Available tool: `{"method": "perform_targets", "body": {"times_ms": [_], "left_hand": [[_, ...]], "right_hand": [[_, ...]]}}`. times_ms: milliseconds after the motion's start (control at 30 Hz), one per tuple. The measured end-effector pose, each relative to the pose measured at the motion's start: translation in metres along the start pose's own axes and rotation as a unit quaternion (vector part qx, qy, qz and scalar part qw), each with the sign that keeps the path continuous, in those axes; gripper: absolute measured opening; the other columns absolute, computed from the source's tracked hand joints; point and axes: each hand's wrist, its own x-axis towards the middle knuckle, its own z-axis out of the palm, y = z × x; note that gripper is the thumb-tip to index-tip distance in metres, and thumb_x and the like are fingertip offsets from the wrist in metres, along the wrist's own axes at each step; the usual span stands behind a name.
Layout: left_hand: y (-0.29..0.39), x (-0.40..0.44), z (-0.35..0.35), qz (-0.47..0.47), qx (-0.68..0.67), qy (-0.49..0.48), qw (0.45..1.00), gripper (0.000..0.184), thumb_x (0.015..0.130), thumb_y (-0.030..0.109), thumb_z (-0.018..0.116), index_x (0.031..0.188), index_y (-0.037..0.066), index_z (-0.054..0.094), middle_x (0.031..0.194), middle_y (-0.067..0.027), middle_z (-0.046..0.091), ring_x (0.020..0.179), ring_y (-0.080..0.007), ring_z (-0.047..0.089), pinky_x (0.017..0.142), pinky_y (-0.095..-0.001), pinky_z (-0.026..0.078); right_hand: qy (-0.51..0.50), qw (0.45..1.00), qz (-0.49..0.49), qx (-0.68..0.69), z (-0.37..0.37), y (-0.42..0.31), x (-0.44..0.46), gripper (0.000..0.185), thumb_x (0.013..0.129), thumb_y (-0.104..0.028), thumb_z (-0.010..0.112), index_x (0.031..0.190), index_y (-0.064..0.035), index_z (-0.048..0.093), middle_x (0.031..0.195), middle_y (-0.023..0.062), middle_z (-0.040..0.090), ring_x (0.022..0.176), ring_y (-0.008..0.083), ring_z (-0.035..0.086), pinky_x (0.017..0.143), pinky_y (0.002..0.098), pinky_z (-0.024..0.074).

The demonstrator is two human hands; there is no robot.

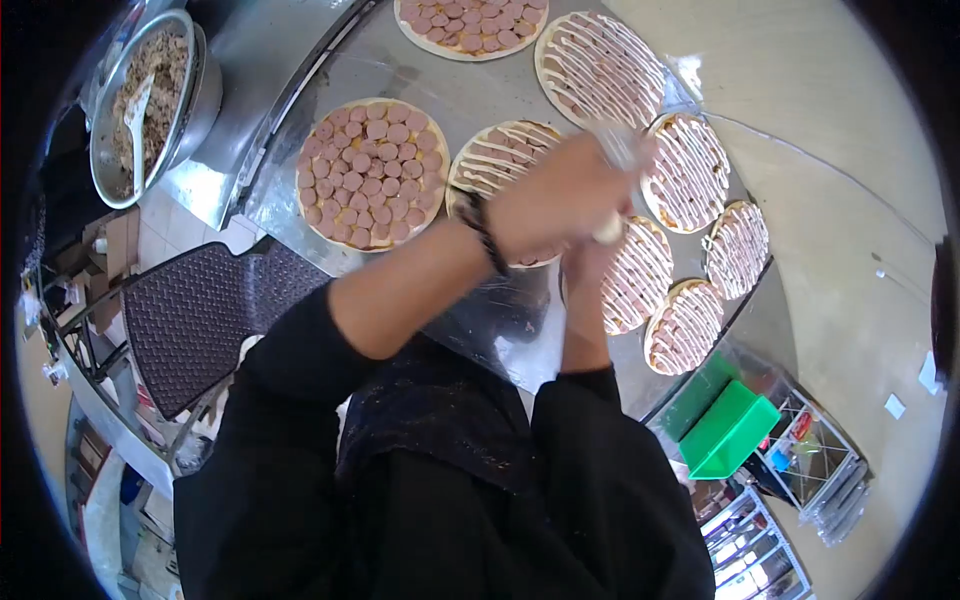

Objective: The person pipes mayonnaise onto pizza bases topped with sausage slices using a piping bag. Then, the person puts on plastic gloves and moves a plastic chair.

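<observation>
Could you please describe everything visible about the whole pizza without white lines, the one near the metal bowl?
This round pizza has a pale edge and is covered with round pinkish slices that look like sausage, with yellowish-orange gaps between them. It looks uncut and lies face up on the metal table, close beside a white-striped pizza; whether their edges touch is hard to tell. Neither the left hand nor the right hand touches it.

Pale cream wall [820,90] on right; thin cable [825,165] across it, small white papers [895,406] lower. Left: light tiled floor [155,248], dark textured chair [190,325]. Wire rack [815,465], lower right.
</observation>
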Motion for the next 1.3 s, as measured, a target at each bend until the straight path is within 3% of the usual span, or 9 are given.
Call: {"method": "perform_targets", "body": {"times_ms": [267,400,533,600,633,733,900,1133,1300], "left_hand": [[-0.006,-0.009,-0.026,0.028,-0.124,0.158,0.979,0.037,0.081,0.035,0.045,0.068,0.001,0.055,0.061,-0.0045,0.053,0.058,-0.01,0.05,0.053,-0.0226,0.039],[-0.004,-0.026,0.02,0.007,-0.092,0.049,0.995,0.038,0.08,0.036,0.046,0.067,0.001,0.055,0.06,-0.0043,0.053,0.055,-0.0093,0.05,0.05,-0.0223,0.04],[0.003,-0.026,-0.001,-0.086,-0.074,0.096,0.989,0.038,0.079,0.037,0.047,0.064,0.003,0.054,0.058,-0.0034,0.052,0.053,-0.0091,0.049,0.048,-0.0226,0.04],[-0.007,-0.019,-0.012,0.048,-0.179,0.203,0.961,0.038,0.078,0.039,0.048,0.065,0.004,0.053,0.056,-0.0029,0.05,0.053,-0.0093,0.049,0.048,-0.0226,0.039],[0.0,-0.023,-0.014,-0.034,-0.119,0.191,0.974,0.036,0.079,0.037,0.047,0.066,0.004,0.052,0.056,-0.0025,0.05,0.054,-0.0089,0.049,0.049,-0.0226,0.04],[-0.012,-0.035,0.021,0.018,-0.155,0.114,0.981,0.034,0.08,0.035,0.048,0.069,0.003,0.052,0.057,-0.0026,0.051,0.056,-0.0083,0.049,0.05,-0.0227,0.04],[-0.011,-0.035,0.007,-0.03,-0.168,0.189,0.967,0.038,0.079,0.039,0.047,0.069,0.003,0.051,0.057,-0.0031,0.051,0.056,-0.0085,0.051,0.048,-0.022,0.04],[-0.009,-0.047,0.025,0.003,-0.182,0.201,0.963,0.038,0.08,0.037,0.046,0.066,0.002,0.049,0.055,-0.0032,0.05,0.05,-0.0095,0.049,0.048,-0.0219,0.038],[-0.005,-0.049,0.006,0.255,0.01,0.357,0.898,0.033,0.084,0.031,0.04,0.069,0.002,0.047,0.051,-0.0029,0.045,0.046,-0.0098,0.04,0.046,-0.0247,0.034]], "right_hand": [[0.033,0.995,0.079,-0.05,0.062,0.035,0.006,0.072,0.055,-0.007,0.07,0.113,0.0023,0.028,0.105,0.012,0.042,0.096,0.0165,0.044,0.079,0.0299,0.0399],[-0.076,0.992,0.003,0.098,0.002,0.006,-0.012,0.063,0.062,-0.006,0.067,0.113,-0.0034,0.031,0.107,0.0082,0.043,0.096,0.0172,0.046,0.076,0.0296,0.0429],[-0.039,0.999,-0.009,-0.023,0.022,0.029,-0.012,0.058,0.066,-0.001,0.062,0.114,-0.0058,0.031,0.106,0.0068,0.044,0.094,0.017,0.048,0.073,0.0273,0.0446],[-0.076,0.987,0.136,-0.047,0.055,0.018,-0.009,0.055,0.066,0.001,0.061,0.112,-0.0056,0.032,0.105,0.0064,0.043,0.091,0.0171,0.049,0.071,0.0281,0.0453],[0.033,0.993,0.001,-0.114,0.026,0.079,0.002,0.037,0.065,-0.006,0.062,0.097,0.0004,0.045,0.093,0.0084,0.05,0.082,0.0137,0.052,0.072,0.0254,0.0424],[-0.07,0.992,0.021,0.102,0.026,-0.017,-0.032,0.04,0.064,-0.008,0.064,0.097,0.0009,0.043,0.097,0.0107,0.048,0.086,0.015,0.05,0.072,0.0255,0.0415],[0.041,0.999,0.018,-0.019,0.028,0.047,-0.023,0.046,0.063,-0.005,0.064,0.102,0.002,0.039,0.096,0.0095,0.049,0.086,0.0153,0.051,0.073,0.0254,0.0424],[-0.104,0.992,0.03,0.069,0.018,0.003,-0.034,0.047,0.065,0.0,0.061,0.107,0.0009,0.039,0.1,0.0074,0.048,0.088,0.0138,0.049,0.074,0.0248,0.0413],[-0.406,0.9,0.011,-0.159,0.044,-0.061,-0.025,0.056,0.063,-0.002,0.064,0.111,-0.0014,0.036,0.104,0.0065,0.048,0.097,0.0158,0.046,0.079,0.0265,0.0392]]}}
